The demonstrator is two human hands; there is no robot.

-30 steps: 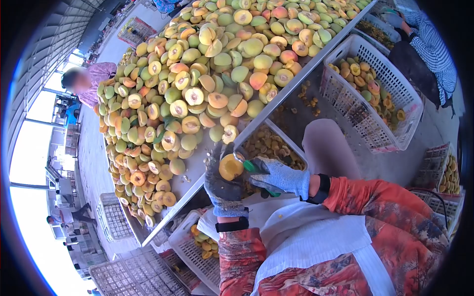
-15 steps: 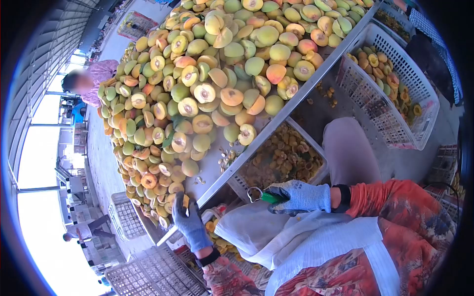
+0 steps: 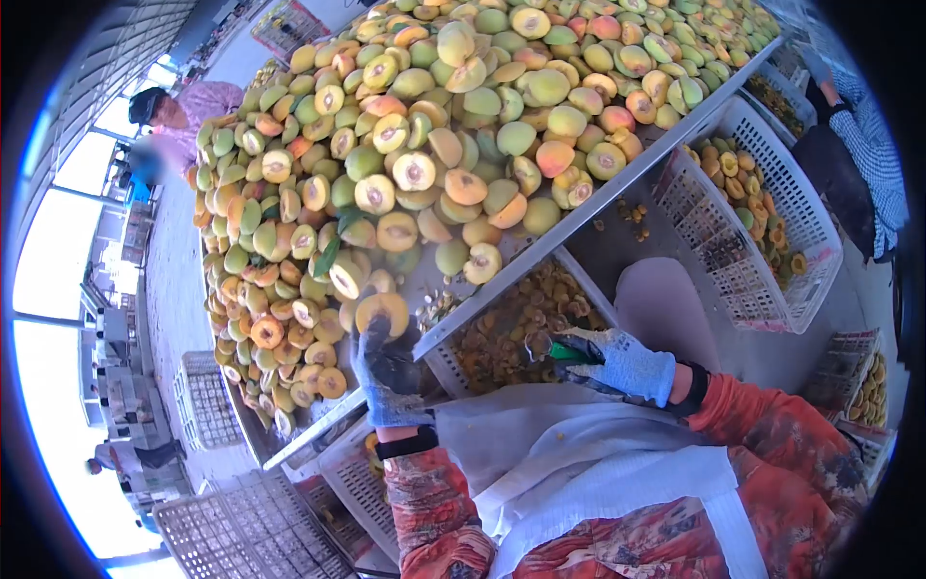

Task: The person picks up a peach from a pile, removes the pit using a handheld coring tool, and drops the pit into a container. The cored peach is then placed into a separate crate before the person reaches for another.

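Observation:
My left hand (image 3: 391, 376), in a blue-grey glove with dark fingers, is closed on a peach half (image 3: 383, 311). Its round cut face is turned up, just above the table's metal edge. My right hand (image 3: 617, 365), gloved alike, grips a green-handled pitting tool (image 3: 567, 352) with a metal loop at its tip, above my lap. Beyond my left hand lies a large heap of halved peaches (image 3: 424, 174), green to orange, some cut side up. A pale apron (image 3: 521, 434) covers my lap.
Below the table edge (image 3: 540, 241) sits a crate of pits and scraps (image 3: 526, 318). A white crate of peach halves (image 3: 743, 251) stands at right. Other crates (image 3: 251, 531) are at lower left. One person (image 3: 188, 121) is across the table, another (image 3: 858, 164) at far right.
My left hand has come away from the heap's near edge, to the right, and now holds a peach half. My right hand, with the tool, has shifted slightly right and up.

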